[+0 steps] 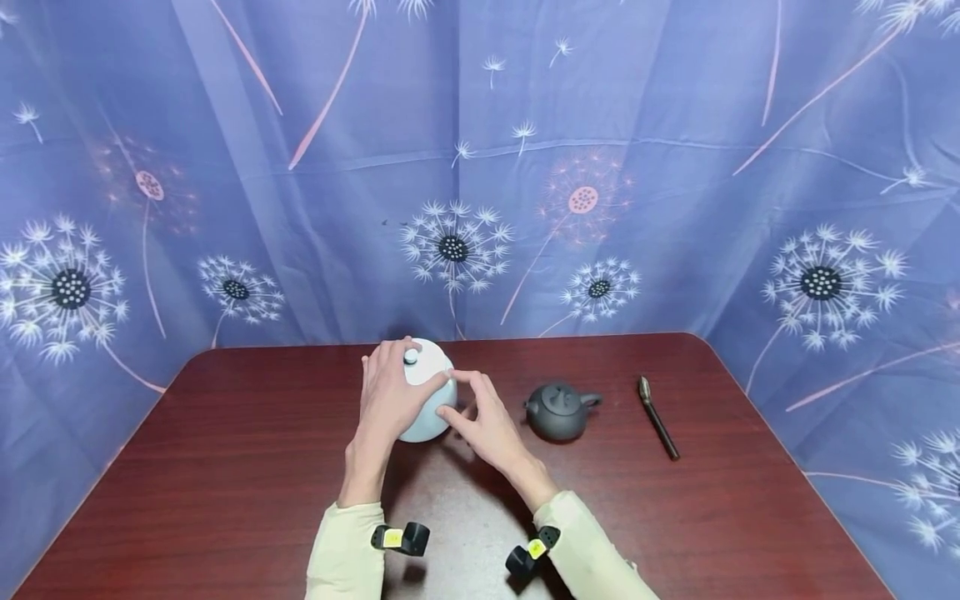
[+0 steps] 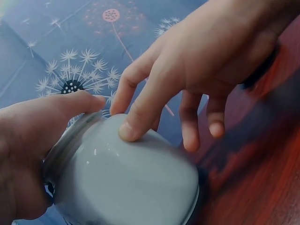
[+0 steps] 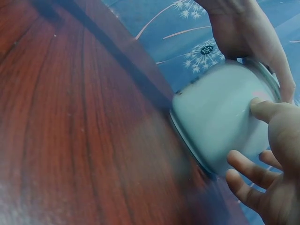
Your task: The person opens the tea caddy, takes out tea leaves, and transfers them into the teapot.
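A pale, glossy lidded pot (image 1: 427,423) stands near the table's back edge, left of middle. Its lid (image 1: 431,358) has a small round knob. From the left, my left hand (image 1: 390,396) grips the pot's top, thumb along the rim and fingers over the far side. At the right side of the pot, my right hand (image 1: 489,429) pinches near the upper edge with thumb and index finger. In the left wrist view the thumb presses the smooth wall of the pot (image 2: 131,178), while the other fingers hang free. The right wrist view shows the pot (image 3: 215,112) from its side.
A dark teapot (image 1: 559,412) stands on the table (image 1: 225,483) to the right of my right hand, its handle pointing right. Farther right lies a dark brush-like tool (image 1: 659,421) with a pale tip. A blue dandelion-print curtain (image 1: 360,250) hangs behind the table.
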Demonstrator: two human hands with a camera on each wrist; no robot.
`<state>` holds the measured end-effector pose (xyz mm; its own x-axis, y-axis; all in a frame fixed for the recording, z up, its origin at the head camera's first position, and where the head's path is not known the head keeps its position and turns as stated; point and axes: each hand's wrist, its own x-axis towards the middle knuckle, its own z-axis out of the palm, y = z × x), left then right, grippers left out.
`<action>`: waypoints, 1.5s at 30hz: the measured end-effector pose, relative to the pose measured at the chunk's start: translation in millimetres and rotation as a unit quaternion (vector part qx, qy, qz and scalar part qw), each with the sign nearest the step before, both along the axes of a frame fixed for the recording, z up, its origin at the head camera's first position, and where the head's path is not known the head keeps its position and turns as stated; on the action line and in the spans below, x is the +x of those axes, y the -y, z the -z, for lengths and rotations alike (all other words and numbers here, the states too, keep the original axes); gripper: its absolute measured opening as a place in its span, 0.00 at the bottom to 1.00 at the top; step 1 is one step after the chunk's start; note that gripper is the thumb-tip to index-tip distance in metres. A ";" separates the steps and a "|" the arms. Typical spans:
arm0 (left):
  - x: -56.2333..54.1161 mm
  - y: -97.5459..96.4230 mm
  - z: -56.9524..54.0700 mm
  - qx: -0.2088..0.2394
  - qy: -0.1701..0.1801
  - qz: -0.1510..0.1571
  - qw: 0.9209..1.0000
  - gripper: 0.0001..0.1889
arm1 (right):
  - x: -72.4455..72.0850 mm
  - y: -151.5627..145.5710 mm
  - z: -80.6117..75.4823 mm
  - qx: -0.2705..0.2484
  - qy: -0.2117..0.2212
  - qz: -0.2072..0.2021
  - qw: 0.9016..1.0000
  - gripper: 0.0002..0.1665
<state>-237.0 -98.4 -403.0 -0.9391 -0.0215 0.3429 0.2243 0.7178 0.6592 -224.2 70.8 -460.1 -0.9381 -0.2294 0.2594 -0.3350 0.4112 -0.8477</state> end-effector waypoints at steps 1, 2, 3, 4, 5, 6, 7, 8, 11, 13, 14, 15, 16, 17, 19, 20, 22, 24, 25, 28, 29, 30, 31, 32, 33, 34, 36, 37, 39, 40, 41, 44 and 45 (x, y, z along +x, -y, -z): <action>-0.1 0.4 0.2 -0.002 0.001 0.000 1.000 0.37 | -0.1 0.2 0.6 0.001 0.001 -0.001 1.000 0.32; -0.2 0.6 0.4 -0.004 0.003 0.000 1.000 0.37 | 0.0 0.4 1.0 0.001 0.001 -0.001 1.000 0.32; -0.2 0.7 0.7 -0.006 0.006 0.000 1.000 0.37 | 0.3 0.6 1.5 0.000 0.002 0.000 1.000 0.32; -0.1 0.9 0.9 -0.009 0.009 0.000 1.000 0.38 | 0.5 0.9 2.2 0.001 0.003 0.000 1.000 0.32; 0.2 1.0 0.8 -0.011 0.013 0.001 1.000 0.37 | 0.7 1.2 3.0 0.001 0.004 0.001 1.000 0.32; 0.6 1.1 0.6 -0.014 0.017 0.001 1.000 0.37 | 0.9 1.5 3.6 0.002 0.003 0.002 1.000 0.32; 1.0 1.2 0.1 -0.016 0.021 0.001 1.000 0.36 | 1.0 1.9 4.3 0.002 0.003 0.003 1.000 0.32; 1.5 1.2 -0.8 -0.017 0.026 0.001 1.000 0.36 | 1.1 2.3 4.7 0.002 0.002 0.004 1.000 0.32; 2.2 1.4 -3.7 -0.026 0.036 0.003 0.999 0.34 | 0.8 3.5 6.0 0.002 -0.002 0.007 1.000 0.32; 2.0 1.8 -5.7 -0.033 0.045 0.004 0.998 0.33 | 0.8 4.4 6.0 0.000 -0.002 0.010 1.000 0.32; 1.8 2.3 -6.4 -0.036 0.048 0.004 0.998 0.34 | 0.9 5.1 6.0 -0.002 -0.001 0.011 1.000 0.32; 1.7 2.8 -6.8 -0.039 0.051 0.005 0.998 0.34 | 1.0 5.6 6.0 -0.004 0.000 0.013 1.000 0.32; 1.5 3.1 -6.9 -0.040 0.054 0.006 0.998 0.34 | 1.1 6.0 6.0 -0.006 0.001 0.014 1.000 0.32; 1.6 3.4 -6.6 -0.040 0.058 0.005 0.998 0.34 | 1.2 6.2 5.9 -0.009 0.002 0.015 1.000 0.32; 2.1 3.7 -4.8 -0.038 0.063 0.005 0.997 0.34 | 1.7 6.2 6.2 -0.012 0.005 0.016 1.000 0.32; 2.4 4.0 -3.4 -0.035 0.064 0.006 0.997 0.34 | 2.2 6.2 6.2 -0.013 0.006 0.016 1.000 0.32; 3.3 4.3 -0.7 -0.031 0.063 0.005 0.998 0.34 | 3.0 6.2 6.6 -0.013 0.009 0.014 1.000 0.32; 3.8 4.4 1.5 -0.027 0.060 0.006 0.998 0.34 | 3.7 5.8 6.9 -0.012 0.012 0.013 1.000 0.32; 3.8 4.2 2.1 -0.026 0.058 0.008 0.998 0.34 | 3.7 5.5 6.8 -0.011 0.013 0.014 1.000 0.33; 2.6 3.2 1.5 -0.024 0.054 0.013 0.998 0.34 | 3.0 4.0 5.3 -0.010 0.012 0.016 1.000 0.33; 1.6 2.8 1.2 -0.025 0.053 0.014 0.998 0.34 | 2.4 3.2 4.4 -0.008 0.010 0.016 1.000 0.33; 0.8 2.1 0.8 -0.026 0.052 0.015 0.998 0.34 | 1.7 2.2 3.6 -0.004 0.006 0.016 1.000 0.33; 0.2 1.5 0.2 -0.027 0.053 0.015 0.998 0.34 | 0.9 1.0 2.6 -0.002 0.003 0.014 1.000 0.33; -0.5 1.0 0.1 -0.029 0.053 0.014 0.998 0.34 | 0.2 -0.3 1.6 0.000 -0.001 0.011 1.000 0.32; -1.0 0.6 0.3 -0.031 0.053 0.014 0.998 0.34 | -0.6 -1.7 1.0 0.002 -0.006 0.007 1.000 0.32; -1.4 0.5 0.8 -0.032 0.050 0.013 0.998 0.34 | -1.4 -3.1 0.8 0.002 -0.012 0.003 1.000 0.31; -1.6 0.7 2.6 -0.037 0.046 0.012 0.998 0.34 | -2.6 -5.9 0.8 0.006 -0.021 -0.004 1.000 0.29; -1.7 1.3 3.9 -0.039 0.043 0.012 0.998 0.34 | -3.1 -7.4 0.5 0.006 -0.024 -0.008 1.000 0.29; -1.2 3.4 6.2 -0.043 0.035 0.014 0.998 0.33 | -3.9 -10.2 0.5 0.008 -0.035 -0.014 0.999 0.28; -1.0 4.8 7.1 -0.045 0.032 0.016 0.998 0.33 | -4.2 -11.7 -0.5 0.011 -0.037 -0.015 0.999 0.27; -0.6 6.5 7.5 -0.047 0.031 0.019 0.998 0.34 | -4.6 -13.5 -1.9 0.013 -0.041 -0.017 0.999 0.27; -0.1 13.1 6.6 -0.057 0.024 0.035 0.997 0.35 | -6.0 -19.9 -8.0 0.017 -0.057 -0.018 0.998 0.27; -0.1 15.8 5.7 -0.060 0.023 0.042 0.997 0.36 | -6.6 -22.4 -10.9 0.019 -0.060 -0.019 0.998 0.26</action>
<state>-237.1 -114.2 -408.7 -0.9505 0.0963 0.2954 0.2586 0.7726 0.5799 -230.8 93.1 -449.2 -0.8911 -0.2755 0.3605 -0.4495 0.4273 -0.7845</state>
